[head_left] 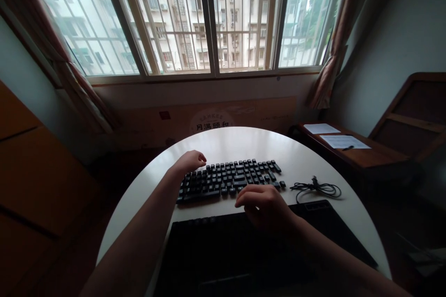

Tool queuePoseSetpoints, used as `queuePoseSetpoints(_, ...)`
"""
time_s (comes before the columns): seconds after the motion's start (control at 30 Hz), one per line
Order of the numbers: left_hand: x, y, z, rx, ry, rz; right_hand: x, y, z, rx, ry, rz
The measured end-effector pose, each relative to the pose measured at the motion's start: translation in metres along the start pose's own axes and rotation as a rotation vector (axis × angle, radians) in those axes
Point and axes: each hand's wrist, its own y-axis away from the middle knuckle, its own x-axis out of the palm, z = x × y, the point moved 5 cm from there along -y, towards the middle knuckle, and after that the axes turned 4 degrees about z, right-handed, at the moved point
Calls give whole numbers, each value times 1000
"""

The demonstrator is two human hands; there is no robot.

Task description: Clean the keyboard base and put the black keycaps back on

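Loose black keycaps [228,177] lie in rows on the white round table [146,195], set out like a keyboard. Nearer to me is a black keyboard base [216,255], with a few keycaps along its upper left edge. My left hand [191,161] is at the top left corner of the loose keycaps, its fingers curled together. Whatever its fingertips may hold is too small to make out. Above the base's upper edge, just below the keycap rows, my right hand [266,204] has its thumb and fingers bent into a pinch. Its fingertips' contents cannot be made out.
A coiled black cable [318,188] lies on the table right of the keycaps. Beyond the table's right edge, a wooden desk [383,151] bears papers [344,142] and a pen [348,148]. A long printed box [251,113] stands below the window [212,18].
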Motion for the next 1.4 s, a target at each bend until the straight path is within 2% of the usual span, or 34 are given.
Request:
queuePoseSetpoints(0.23, 9, -2, -6, 11, -28, 47, 1, 1, -4, 41, -1, 1)
queuePoseSetpoints(0.7, 14, -2, -11, -79, -85, -26, 0, 2, -4, 52, 13, 19)
queuePoseSetpoints(0.77, 10, 0, -12, -75, -75, -34, 0, 3, -4, 58, 16, 26)
queuePoseSetpoints(0.83, -1, 5, -16, -77, -68, -63, -1, 4, -5, 64, 22, 23)
queuePoseSetpoints(0.97, -47, 37, -40, -57, -57, -165, -5, 5, -7, 107, 62, -6)
queuePoseSetpoints(1.03, -71, 66, -66, 43, -16, -217, -8, 4, -9, 142, 83, -19)
queuePoseSetpoints(1.1, -84, 99, -94, 146, -17, -176, -10, 4, -9, 176, 100, -32)
queuePoseSetpoints(1.17, -83, 127, -119, 234, -51, -76, -11, 3, -10, 199, 111, -44)
queuePoseSetpoints(1.23, -74, 148, -135, 274, -74, -42, -13, 3, -10, 210, 120, -56)
queuePoseSetpoints(1.3, -57, 158, -139, 288, -96, -13, -13, 3, -11, 219, 133, -56)
queuePoseSetpoints(1.4, -25, 160, -131, 269, -87, -1, -11, 2, -15, 260, 172, -10)
